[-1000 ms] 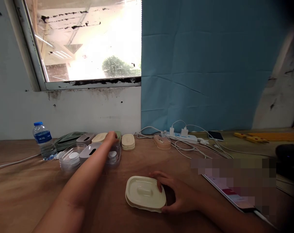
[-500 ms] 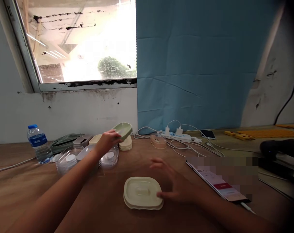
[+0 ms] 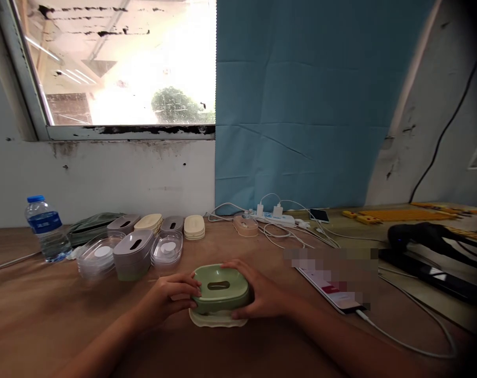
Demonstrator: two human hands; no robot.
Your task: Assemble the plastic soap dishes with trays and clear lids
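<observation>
A green plastic box with an oval slot in its top sits over a cream plastic base whose wavy rim shows below it. Fingers of my left hand press the box's left side. Around its right side curls my right hand, the thumb low at the front near the cream rim. Both hands grip the box between them. Whether it is fully seated on the base cannot be seen.
Behind stand clear plastic trays, mauve slotted boxes and cream pieces. A water bottle is at the left. On the right lie a charging phone, a power strip with cables, and a black device.
My left hand has brought the green box from the back down onto the cream base. My right hand has moved from the base to the box's right side.
</observation>
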